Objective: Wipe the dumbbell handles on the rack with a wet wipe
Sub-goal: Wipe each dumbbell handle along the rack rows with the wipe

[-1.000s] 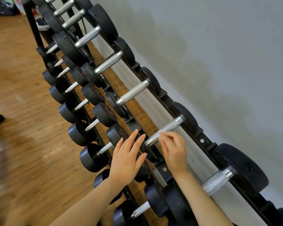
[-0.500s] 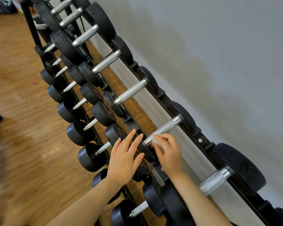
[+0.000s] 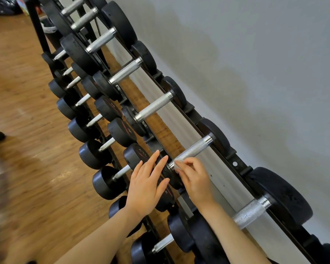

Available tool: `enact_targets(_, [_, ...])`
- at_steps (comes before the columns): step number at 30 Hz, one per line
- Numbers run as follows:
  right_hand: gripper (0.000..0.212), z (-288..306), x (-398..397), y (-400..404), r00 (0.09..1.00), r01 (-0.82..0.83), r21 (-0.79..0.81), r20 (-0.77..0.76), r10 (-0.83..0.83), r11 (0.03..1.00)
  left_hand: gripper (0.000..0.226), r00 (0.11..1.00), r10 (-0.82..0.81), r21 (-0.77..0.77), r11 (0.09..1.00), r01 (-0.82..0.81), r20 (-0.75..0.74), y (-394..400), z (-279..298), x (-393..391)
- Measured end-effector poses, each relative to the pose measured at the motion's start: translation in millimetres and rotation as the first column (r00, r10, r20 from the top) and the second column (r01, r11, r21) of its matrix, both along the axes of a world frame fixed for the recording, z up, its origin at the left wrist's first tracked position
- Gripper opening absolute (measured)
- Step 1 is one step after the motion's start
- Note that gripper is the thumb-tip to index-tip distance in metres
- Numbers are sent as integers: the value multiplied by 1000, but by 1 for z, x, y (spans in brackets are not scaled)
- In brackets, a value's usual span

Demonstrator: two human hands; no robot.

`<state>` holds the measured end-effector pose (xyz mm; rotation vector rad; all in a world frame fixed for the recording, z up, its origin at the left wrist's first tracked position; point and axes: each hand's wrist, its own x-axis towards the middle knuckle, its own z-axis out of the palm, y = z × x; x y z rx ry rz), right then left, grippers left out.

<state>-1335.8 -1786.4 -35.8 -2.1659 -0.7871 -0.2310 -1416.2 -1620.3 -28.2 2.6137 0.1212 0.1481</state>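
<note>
Dumbbell handle [image 3: 193, 151] on the top tier of the rack [image 3: 234, 159], right of centre and near in the scene, is being worked at its near end, where a thin, pale wet wipe [image 3: 177, 162] is pinched against the knurled metal by the right hand [image 3: 195, 178]. Compared with a second ago, the right hand has been drawn down the bar from about its middle toward the near collar, so one stroke along the bar is judged nearly complete. The left hand [image 3: 148, 184] has stayed flat, fingers straight, resting on the black weight head [image 3: 166, 191] just left of the bar; nothing is grasped by it.

The rack serves as the holder: two sloping tiers are filled with dumbbells laid side by side, larger ones on the upper tier by the grey wall [image 3: 255, 73], smaller ones on the lower tier toward the wooden floor [image 3: 27, 121]. The upper-tier bar [image 3: 250, 214] nearest the camera lies to the right, and several others run into the far distance. Whether any of these has been wiped cannot be told.
</note>
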Motion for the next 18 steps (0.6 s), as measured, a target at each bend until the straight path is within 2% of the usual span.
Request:
enact_targets(3, [24,-4,3,-2,994,111,58,-31,-109,992,61,1000,-10,-32,999,10,-5,0,0,0])
enact_targets(6, [27,-4,0,-1,999,30,-1,15,-30,1000,62,1000,-7,-73,997,7,3,-2,-2,-2])
enact_targets(9, [27,-3,-1,1,995,-19,-84,96,27,996,62,999,30,-119,993,-28,20,-5,-6,-4])
enact_targets(14, [26,-9,7,-1,958,128,-171,275,-78,977,61,997,69,-176,982,-63,30,-8,-5,-6])
enact_targets(18, [30,-4,12,-1,935,-69,-257,319,152,964,61,998,54,-153,987,-49,30,-6,-3,-6])
